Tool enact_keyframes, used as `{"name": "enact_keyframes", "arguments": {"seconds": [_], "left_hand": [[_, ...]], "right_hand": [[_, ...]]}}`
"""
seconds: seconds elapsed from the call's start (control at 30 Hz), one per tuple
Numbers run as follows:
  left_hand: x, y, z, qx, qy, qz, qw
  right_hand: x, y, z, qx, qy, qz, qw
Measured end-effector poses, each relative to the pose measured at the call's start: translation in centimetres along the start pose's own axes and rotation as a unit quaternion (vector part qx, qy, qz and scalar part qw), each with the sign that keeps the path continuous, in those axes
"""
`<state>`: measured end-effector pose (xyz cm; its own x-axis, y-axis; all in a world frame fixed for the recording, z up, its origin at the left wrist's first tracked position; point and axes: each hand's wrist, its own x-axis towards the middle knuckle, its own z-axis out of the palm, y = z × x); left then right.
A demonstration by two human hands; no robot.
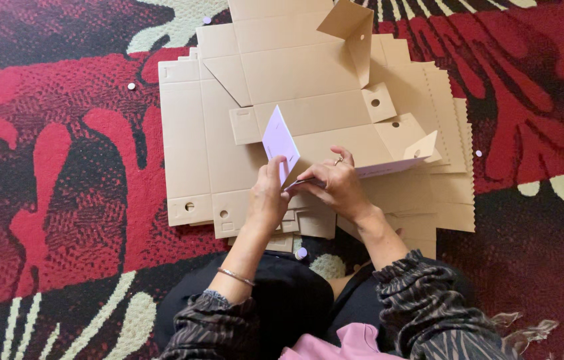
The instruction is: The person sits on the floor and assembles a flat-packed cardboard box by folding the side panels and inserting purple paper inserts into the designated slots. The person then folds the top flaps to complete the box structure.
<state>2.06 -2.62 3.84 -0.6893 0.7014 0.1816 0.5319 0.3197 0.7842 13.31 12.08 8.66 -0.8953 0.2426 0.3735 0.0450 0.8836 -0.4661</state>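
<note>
Folding in hand: we judge a flat cardboard box blank [322, 127] is being raised into shape atop a stack of flat blanks [189, 153] on the red patterned rug [62, 153]. Left hand [267, 197] pinches the upright end flap [279, 141]; right hand [339, 187] grips the near wall's edge. Next move likely calls for tucking that flap inward. Far flaps stand loose; open rug lies left and right.
</note>
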Motion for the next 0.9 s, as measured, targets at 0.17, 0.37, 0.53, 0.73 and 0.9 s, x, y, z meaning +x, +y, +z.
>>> {"name": "enact_keyframes", "arguments": {"seconds": [0.17,0.37,0.53,0.73,0.9], "left_hand": [[-1.0,1.0,1.5,-0.05,0.076,-0.024,0.996],[-0.7,2.7,1.2,-0.174,0.082,-0.08,0.978],[-0.2,3.2,0.2,-0.405,0.07,-0.114,0.904],[-0.3,2.9,0.3,-0.503,0.053,-0.132,0.852],[-1.0,2.6,0.5,-0.398,0.073,-0.082,0.911]], "right_hand": [[0.8,0.2,-0.7,0.033,0.043,0.02,0.998],[0.7,1.4,-2.7,0.026,0.066,0.044,0.996],[0.4,1.9,-5.6,0.081,0.048,0.101,0.99],[0.5,0.7,-7.0,0.131,0.033,0.088,0.987],[0.7,0.2,-6.9,0.111,0.033,0.085,0.99]]}}
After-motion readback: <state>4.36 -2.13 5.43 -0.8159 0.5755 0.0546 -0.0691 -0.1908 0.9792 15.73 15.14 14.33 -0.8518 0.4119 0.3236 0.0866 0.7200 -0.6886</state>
